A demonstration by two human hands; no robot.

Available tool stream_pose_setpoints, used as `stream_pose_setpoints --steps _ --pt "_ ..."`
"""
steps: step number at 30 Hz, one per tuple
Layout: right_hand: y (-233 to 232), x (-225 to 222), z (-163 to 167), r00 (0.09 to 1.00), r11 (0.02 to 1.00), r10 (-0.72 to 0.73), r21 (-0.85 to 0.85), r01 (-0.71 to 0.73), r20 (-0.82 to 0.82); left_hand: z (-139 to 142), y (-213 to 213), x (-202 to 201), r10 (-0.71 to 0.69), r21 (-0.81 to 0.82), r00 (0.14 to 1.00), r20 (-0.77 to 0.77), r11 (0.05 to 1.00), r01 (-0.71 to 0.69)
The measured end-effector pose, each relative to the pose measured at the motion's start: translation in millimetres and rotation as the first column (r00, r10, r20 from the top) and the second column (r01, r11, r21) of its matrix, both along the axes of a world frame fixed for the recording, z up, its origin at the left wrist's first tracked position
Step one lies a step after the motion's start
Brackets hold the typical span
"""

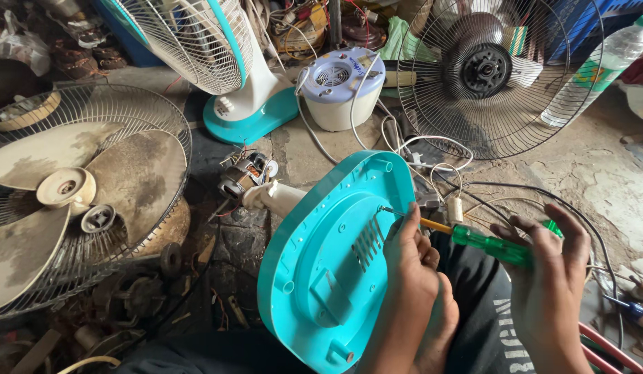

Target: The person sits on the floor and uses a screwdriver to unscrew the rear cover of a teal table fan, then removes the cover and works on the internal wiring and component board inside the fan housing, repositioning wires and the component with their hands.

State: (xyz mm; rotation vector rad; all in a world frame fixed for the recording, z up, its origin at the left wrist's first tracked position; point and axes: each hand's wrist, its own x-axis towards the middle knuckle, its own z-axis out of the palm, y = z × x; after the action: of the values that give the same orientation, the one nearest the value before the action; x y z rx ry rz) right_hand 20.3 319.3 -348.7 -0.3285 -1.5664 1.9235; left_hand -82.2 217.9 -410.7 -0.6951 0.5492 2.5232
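We held the turquoise fan base (pixel 321 277) tilted on our lap, underside up, its white neck and bare motor (pixel 246 174) pointing away. Our left hand (pixel 413 277) braced the rim, fingers curled against the plastic; our right hand (pixel 551 277) had its fingers pinched round the green-handled screwdriver (pixel 484 244) — tip at a screw beside the vent slots. Keeping the shaft square to the screw looked wise. A dusty fan blade (pixel 72 201) lay left on the floor.

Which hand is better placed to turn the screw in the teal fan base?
Probably the right hand: it already grips the green screwdriver by its handle, with the tip at the underside of the teal fan base. The left hand rests against the base, steadying it and the shaft.
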Motion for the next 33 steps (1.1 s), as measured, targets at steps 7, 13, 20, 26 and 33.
stream_pose_setpoints --steps 7,13,20,26,33 --pt "43 -12 -13 0.812 0.874 -0.044 0.417 -0.25 0.582 -14 -2 10 0.059 0.211 0.99 -0.128 0.977 -0.031" --pt "27 -1 9 0.927 0.52 -0.142 0.823 -0.228 0.347 -7 -8 7 0.227 0.373 0.973 -0.047 0.908 -0.193" --pt "-1 3 30 0.962 0.329 -0.224 0.942 -0.073 0.153 -14 -9 -10 0.317 0.531 0.948 -0.019 0.807 -0.259" --pt "64 47 -13 0.948 0.31 -0.317 0.949 0.061 0.042 -10 -4 5 0.33 0.532 0.941 -0.069 0.811 -0.246" --pt "153 70 -95 0.961 0.886 -0.228 0.442 0.139 0.156 -16 -3 50 0.174 0.208 0.954 -0.244 0.97 -0.123"
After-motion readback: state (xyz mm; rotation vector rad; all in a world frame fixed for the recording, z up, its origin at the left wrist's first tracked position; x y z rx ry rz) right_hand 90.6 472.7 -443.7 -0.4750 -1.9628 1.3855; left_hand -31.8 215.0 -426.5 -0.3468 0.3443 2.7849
